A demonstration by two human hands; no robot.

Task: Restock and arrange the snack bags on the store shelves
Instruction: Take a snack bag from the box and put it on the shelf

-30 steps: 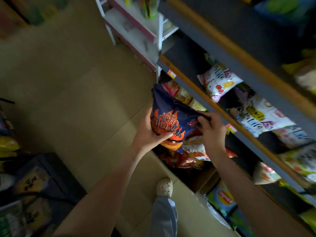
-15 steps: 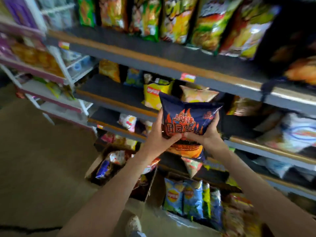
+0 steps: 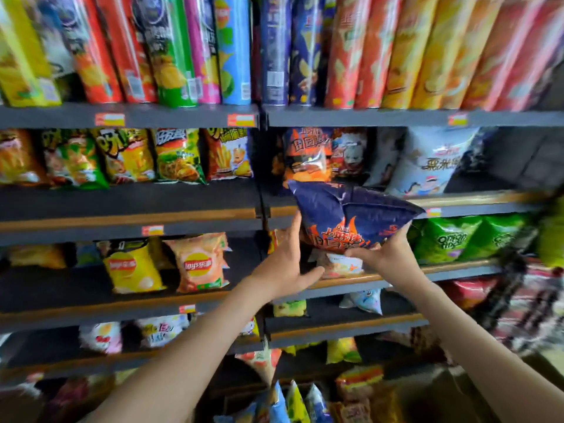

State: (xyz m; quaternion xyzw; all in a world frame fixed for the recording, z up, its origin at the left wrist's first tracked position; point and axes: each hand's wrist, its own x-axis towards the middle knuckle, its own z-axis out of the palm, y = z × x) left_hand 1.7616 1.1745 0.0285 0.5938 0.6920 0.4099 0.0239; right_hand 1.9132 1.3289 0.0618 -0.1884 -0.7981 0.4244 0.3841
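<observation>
I hold a dark blue snack bag point(image 3: 351, 212) with orange flames in front of the right shelf bay, tilted with its top leaning toward the shelf point(image 3: 476, 199). My right hand point(image 3: 387, 257) grips its lower right corner, thumb across the front and fingers behind. My left hand point(image 3: 285, 267) lies against the bag's left edge with straight fingers, its thumb spread below the bag. A matching flame bag point(image 3: 305, 154) stands on that shelf just above and behind the held one.
Tall chip cans point(image 3: 274, 50) fill the top shelf. White bags point(image 3: 433, 163) stand right of the flame bag, green bags point(image 3: 457, 239) one shelf lower. Yellow and orange chip bags point(image 3: 164, 264) sit in the left bay, more bags on lower shelves.
My view has swung up from the floor and low shelves to the upper shelves. Both hands have lifted the blue bag up to the shelf with the matching bag.
</observation>
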